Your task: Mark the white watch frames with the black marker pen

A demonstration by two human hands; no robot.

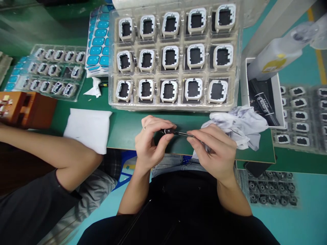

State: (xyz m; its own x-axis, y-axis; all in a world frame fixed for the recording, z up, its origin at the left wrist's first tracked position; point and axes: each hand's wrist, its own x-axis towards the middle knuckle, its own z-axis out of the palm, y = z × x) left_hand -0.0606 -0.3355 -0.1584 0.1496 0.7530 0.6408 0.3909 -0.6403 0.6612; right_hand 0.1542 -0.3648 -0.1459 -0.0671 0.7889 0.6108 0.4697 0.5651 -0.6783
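Clear plastic tray (163, 108) of squarish off-white frames (196, 30); crumpled white-grey cloth (238, 125) beside the right hand (216, 149); green worktop (125, 124); turquoise floor (311, 197). Left hand (152, 144) and right: fingertips pinching slim black-and-silver object (176, 132).

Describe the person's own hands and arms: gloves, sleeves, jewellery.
The left hand and right hand are both ungloved. A thin ring-like band seems to show on a left finger, too small to make out fully. The forearms are uncovered, with no watch or bracelet visible. A black top is worn; its sleeve edges are hard to distinguish.
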